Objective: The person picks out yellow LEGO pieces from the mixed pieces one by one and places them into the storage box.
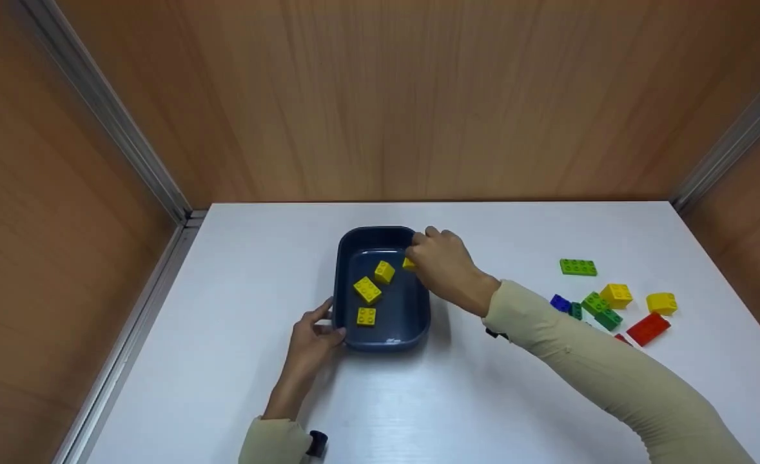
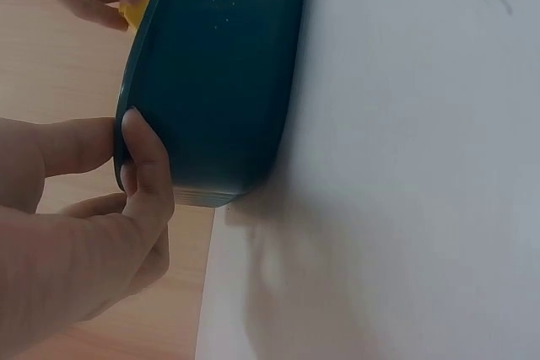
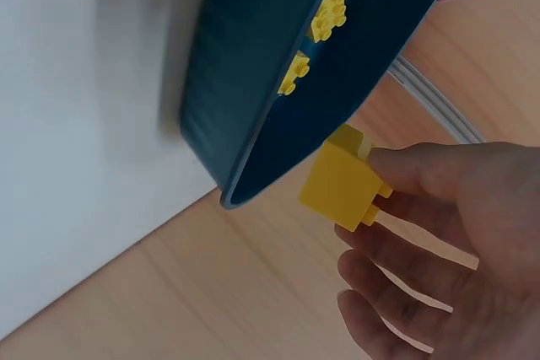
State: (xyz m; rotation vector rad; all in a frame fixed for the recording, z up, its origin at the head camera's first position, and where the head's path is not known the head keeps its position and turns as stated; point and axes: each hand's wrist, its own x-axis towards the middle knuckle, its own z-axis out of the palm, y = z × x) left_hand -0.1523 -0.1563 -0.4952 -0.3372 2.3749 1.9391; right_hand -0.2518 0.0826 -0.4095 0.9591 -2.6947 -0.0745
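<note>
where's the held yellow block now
In the head view, the yellow block is pinched in the right hand, by the right rim of the tray.

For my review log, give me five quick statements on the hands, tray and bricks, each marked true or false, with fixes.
1. The right hand holds a yellow brick. True.
2. The left hand is apart from the blue tray. False: it grips the tray's edge.
3. Three yellow bricks lie in the tray. True.
4. The large red brick lies inside the tray. False: it lies on the white table, right of the tray.
5. The tray holds a green brick. False: only yellow bricks lie in it.
</note>
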